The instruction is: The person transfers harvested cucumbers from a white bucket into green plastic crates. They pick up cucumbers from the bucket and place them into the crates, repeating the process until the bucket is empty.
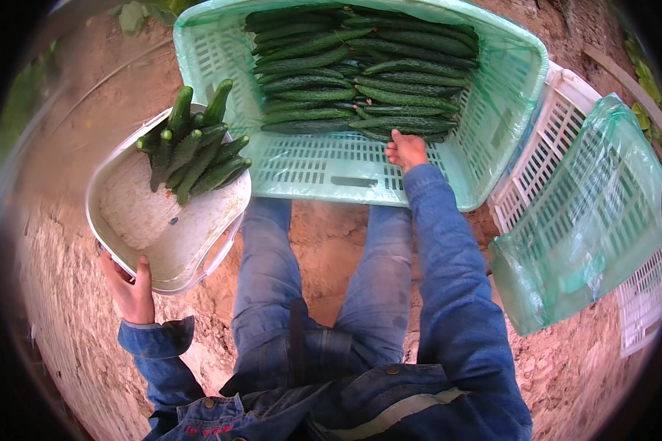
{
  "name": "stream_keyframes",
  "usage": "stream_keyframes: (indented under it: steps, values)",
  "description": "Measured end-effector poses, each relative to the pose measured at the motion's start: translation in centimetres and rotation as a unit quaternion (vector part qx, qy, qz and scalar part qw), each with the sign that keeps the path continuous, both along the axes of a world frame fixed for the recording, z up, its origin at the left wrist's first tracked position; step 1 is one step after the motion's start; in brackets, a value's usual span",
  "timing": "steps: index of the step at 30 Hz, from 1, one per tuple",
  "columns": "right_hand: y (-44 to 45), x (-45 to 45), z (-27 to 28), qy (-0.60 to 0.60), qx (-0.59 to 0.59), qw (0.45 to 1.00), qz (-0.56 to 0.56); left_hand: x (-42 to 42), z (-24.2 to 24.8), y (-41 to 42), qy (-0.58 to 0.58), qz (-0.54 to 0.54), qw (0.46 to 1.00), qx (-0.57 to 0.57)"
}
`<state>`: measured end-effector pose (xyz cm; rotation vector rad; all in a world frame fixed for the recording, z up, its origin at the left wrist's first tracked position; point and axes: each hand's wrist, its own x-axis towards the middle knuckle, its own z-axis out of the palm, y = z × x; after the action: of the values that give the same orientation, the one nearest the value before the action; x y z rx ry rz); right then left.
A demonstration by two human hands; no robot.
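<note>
My left hand (129,286) grips the near rim of a white plastic tub (168,281), thumb over the edge. Several cucumbers (190,149) lean together at the tub's far end. A large plastic crate (358,193), lined with thin green film, stands in front of my legs. Rows of dark green cucumbers (309,80) lie inside it, towards the far side. My right hand (407,150) is inside the crate at the nearest row's edge, its fingers curled close to a cucumber (402,122); whether it touches the cucumber is unclear.
To the right stand white slatted plastic crates (565,105), with green plastic film (579,248) draped over them. Bare reddish soil (331,248) lies between and around my legs. Green leaves (642,77) show at the right edge, and a thin hose or cord (107,77) runs at the upper left.
</note>
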<state>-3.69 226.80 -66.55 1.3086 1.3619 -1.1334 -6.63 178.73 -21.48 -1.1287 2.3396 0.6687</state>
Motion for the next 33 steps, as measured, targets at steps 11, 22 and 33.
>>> stream_keyframes:
  steps: [11,22,33]
  values:
    - [-2.3,-4.4,-4.5,-0.035,0.039,0.979,-0.197,-0.7,-0.3,-0.3,0.000,-0.013,1.000,0.000]
    - [2.7,-4.6,-1.5,0.094,0.104,0.984,0.112,0.2,0.0,-0.8,0.003,-0.019,1.000,-0.007]
    - [1.5,-7.3,-5.8,0.041,0.117,0.975,0.186,0.2,0.0,-0.5,0.013,-0.017,1.000,-0.013]
